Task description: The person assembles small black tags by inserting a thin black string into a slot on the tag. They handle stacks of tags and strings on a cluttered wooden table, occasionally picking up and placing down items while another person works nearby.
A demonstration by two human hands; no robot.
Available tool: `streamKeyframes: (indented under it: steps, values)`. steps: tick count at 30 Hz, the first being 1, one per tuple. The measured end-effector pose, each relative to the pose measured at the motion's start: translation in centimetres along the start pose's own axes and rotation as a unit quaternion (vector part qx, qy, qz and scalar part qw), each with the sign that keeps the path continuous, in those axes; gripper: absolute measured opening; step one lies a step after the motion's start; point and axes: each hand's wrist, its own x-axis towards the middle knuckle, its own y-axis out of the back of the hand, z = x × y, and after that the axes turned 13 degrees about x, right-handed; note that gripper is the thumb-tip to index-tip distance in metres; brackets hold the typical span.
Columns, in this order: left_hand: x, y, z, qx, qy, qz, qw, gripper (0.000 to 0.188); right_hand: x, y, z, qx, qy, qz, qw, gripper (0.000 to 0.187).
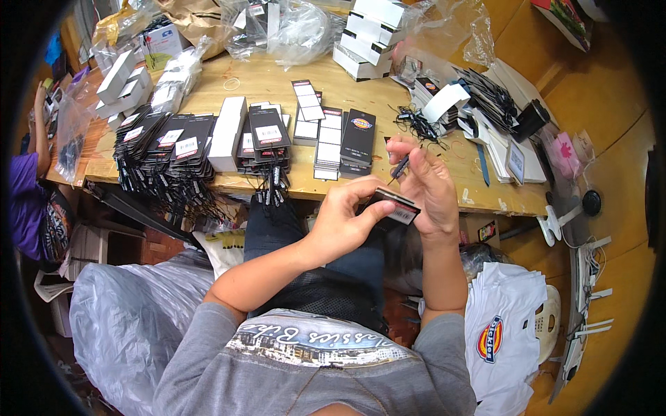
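My left hand (340, 220) grips a small stack of black hang tags (404, 213) between thumb and fingers, with a white barcode label facing up. Just above, my right hand (431, 182) pinches a small dark string fastener (399, 167) between thumb and fingertips. Its cord runs down toward the tags; whether it passes through them cannot be made out. On the table (270, 76) beyond my hands stands a pile of black printed hang tags (358, 132). Beside it lie white label strips (328, 142) and a pile of tags with barcode labels (267, 135).
Strung black tags (184, 142) hang over the table's front edge at left, beside a long white box (227, 132). Small white boxes (371, 38) are stacked at the back. Black cords (416, 123) lie at right. White T-shirts (503, 333) sit low right. Another person's purple sleeve (26, 201) shows far left.
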Motion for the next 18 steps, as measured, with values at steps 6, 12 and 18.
streamKeyframes:
  steps: [6,12,18]
  values:
    - [-3.0,1.1,-0.9,0.002,0.036,-0.003,0.999,0.014,1.0,2.0,-3.4,0.041,0.057,-0.008,0.998,0.026]
    - [-4.9,1.5,-2.6,-0.019,0.114,0.001,0.993,0.009,0.9,3.2,-7.2,0.119,0.133,0.016,0.984,0.025]
    - [-5.4,2.0,-3.4,-0.022,0.111,0.024,0.993,0.011,0.3,2.8,-7.9,0.067,0.206,0.01,0.976,0.031]
